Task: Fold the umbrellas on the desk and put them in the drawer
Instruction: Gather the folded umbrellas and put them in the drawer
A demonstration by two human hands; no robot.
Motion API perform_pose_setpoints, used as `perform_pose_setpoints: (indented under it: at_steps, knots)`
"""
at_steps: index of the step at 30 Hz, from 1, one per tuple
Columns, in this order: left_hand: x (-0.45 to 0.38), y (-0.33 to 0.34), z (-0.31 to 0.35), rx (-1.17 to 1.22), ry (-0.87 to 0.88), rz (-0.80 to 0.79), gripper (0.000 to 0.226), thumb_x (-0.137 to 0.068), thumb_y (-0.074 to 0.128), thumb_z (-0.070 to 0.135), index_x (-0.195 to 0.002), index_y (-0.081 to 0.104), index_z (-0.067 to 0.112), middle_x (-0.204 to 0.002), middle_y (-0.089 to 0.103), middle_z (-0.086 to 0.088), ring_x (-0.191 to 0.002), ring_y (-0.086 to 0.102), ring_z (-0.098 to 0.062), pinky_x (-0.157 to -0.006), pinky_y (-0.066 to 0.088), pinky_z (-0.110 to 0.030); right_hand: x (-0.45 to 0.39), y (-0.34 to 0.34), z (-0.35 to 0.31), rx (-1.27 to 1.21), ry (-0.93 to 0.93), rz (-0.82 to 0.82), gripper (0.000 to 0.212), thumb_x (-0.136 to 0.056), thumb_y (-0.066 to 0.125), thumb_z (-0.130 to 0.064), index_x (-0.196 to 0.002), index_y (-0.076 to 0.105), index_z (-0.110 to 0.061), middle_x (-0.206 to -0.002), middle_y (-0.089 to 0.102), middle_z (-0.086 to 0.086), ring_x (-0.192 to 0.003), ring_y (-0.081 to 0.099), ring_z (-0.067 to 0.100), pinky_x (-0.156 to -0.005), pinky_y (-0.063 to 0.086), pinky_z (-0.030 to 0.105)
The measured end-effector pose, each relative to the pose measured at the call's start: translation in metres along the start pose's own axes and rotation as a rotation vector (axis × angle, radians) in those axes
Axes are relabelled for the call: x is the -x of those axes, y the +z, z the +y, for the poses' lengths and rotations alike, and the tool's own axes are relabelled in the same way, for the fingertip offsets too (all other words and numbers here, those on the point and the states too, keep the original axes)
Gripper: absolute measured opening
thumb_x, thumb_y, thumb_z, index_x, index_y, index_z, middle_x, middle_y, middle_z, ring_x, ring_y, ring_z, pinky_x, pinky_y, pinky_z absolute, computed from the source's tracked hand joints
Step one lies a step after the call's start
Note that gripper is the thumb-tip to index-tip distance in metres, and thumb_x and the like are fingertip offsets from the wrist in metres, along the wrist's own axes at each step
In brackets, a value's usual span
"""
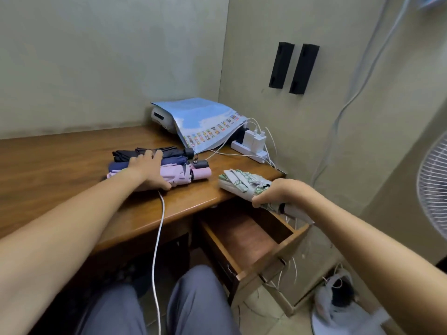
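My right hand [273, 193] grips the white-green umbrella [244, 186] at the counter [72, 160] edge — just above the open drawer [244, 240]. My left hand [147, 170] lies spread over the pink umbrella [183, 176], navy umbrella [173, 161] and black umbrella [169, 151], set back from the edge.

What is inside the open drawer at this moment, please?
The open drawer shows only its bare wooden bottom; no umbrella lies inside. The right hand, holding the white-green umbrella, covers the back corner.
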State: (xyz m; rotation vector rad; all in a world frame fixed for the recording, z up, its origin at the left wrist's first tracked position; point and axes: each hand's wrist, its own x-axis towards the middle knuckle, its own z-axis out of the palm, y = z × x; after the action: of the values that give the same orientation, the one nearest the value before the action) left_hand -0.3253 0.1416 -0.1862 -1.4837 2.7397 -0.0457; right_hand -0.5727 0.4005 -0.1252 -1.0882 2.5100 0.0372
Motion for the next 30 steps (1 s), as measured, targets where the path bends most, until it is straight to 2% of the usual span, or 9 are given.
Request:
perform_pose_setpoints:
  at_steps: [4,7,10,13,17,19,23,26,30]
  knots:
    - [0.004,0.005,-0.001,0.038,-0.022,0.046,0.106,-0.062,0.077,0.068,-0.14,0.031,0.013,-0.132,0.058,-0.012,-0.121,0.053,-0.035,-0.099,0.04,-0.049,-0.002,-0.008,-0.005,0.113,0.02,-0.05,0.063,-0.074,0.074,-0.065,-0.113,0.062,-0.017,-0.113,0.063,0.005,-0.099,0.063,0.026,-0.081,0.052,0.033]
    - [0.008,0.009,0.001,0.054,-0.056,0.062,0.106,-0.06,0.076,0.068,-0.139,0.036,0.01,-0.133,0.058,-0.013,-0.122,0.052,-0.035,-0.101,0.04,-0.052,-0.003,-0.01,0.001,0.173,0.062,0.003,0.058,-0.066,0.076,-0.064,-0.098,0.066,-0.016,-0.096,0.068,0.004,-0.079,0.067,0.023,-0.066,0.05,0.028]
    - [0.012,0.011,0.003,0.015,-0.07,0.087,0.1,-0.061,0.075,0.069,-0.134,0.043,0.01,-0.129,0.059,-0.012,-0.119,0.055,-0.034,-0.101,0.041,-0.052,-0.002,-0.011,0.001,0.244,0.108,0.03,0.059,-0.049,0.072,-0.066,-0.085,0.068,-0.02,-0.084,0.066,-0.001,-0.071,0.065,0.022,-0.076,0.054,0.03]
    - [0.012,0.012,0.004,0.011,-0.057,0.104,0.099,-0.06,0.075,0.07,-0.133,0.044,0.011,-0.125,0.061,-0.011,-0.115,0.057,-0.034,-0.099,0.042,-0.051,-0.003,-0.012,0.0,0.356,0.153,-0.028,0.066,-0.049,0.075,-0.065,-0.097,0.067,-0.021,-0.096,0.067,0.0,-0.091,0.069,0.026,-0.095,0.054,0.039]
    - [0.01,0.012,0.001,0.028,-0.024,0.105,0.106,-0.061,0.074,0.071,-0.141,0.04,0.01,-0.125,0.061,-0.011,-0.115,0.057,-0.033,-0.096,0.043,-0.05,-0.011,0.019,0.002,0.419,0.138,-0.057,0.069,-0.067,0.078,-0.064,-0.117,0.06,-0.021,-0.117,0.065,0.002,-0.111,0.064,0.029,-0.104,0.049,0.047]
    - [0.01,0.012,0.001,0.029,-0.011,0.111,0.106,-0.061,0.075,0.07,-0.141,0.04,0.01,-0.126,0.061,-0.011,-0.116,0.057,-0.033,-0.095,0.043,-0.049,-0.024,0.048,0.002,0.307,0.105,-0.024,0.077,-0.069,0.077,-0.064,-0.128,0.055,-0.019,-0.124,0.063,0.002,-0.115,0.063,0.029,-0.105,0.047,0.048]
    - [0.016,0.011,0.002,-0.002,0.016,0.181,0.093,-0.06,0.077,0.068,-0.126,0.046,0.012,-0.118,0.061,-0.01,-0.109,0.057,-0.032,-0.09,0.045,-0.048,-0.057,0.097,-0.006,0.09,0.085,0.02,0.095,-0.065,0.079,-0.063,-0.139,0.046,-0.013,-0.126,0.062,0.002,-0.116,0.063,0.029,-0.102,0.047,0.046]
    - [0.018,0.011,0.001,-0.039,0.051,0.234,0.089,-0.057,0.079,0.067,-0.121,0.047,0.013,-0.111,0.061,-0.009,-0.103,0.057,-0.031,-0.083,0.044,-0.044,-0.08,0.123,-0.015,0.072,0.055,0.02,0.097,-0.062,0.084,-0.064,-0.138,0.05,-0.014,-0.127,0.063,0.004,-0.117,0.062,0.03,-0.099,0.044,0.047]
    - [0.018,0.011,-0.003,-0.076,0.101,0.292,0.097,-0.055,0.08,0.069,-0.127,0.047,0.014,-0.11,0.059,-0.007,-0.101,0.056,-0.03,-0.08,0.043,-0.043,-0.107,0.153,-0.024,0.067,0.054,0.025,0.092,-0.058,0.086,-0.066,-0.13,0.057,-0.017,-0.116,0.069,0.003,-0.109,0.065,0.027,-0.095,0.046,0.045]
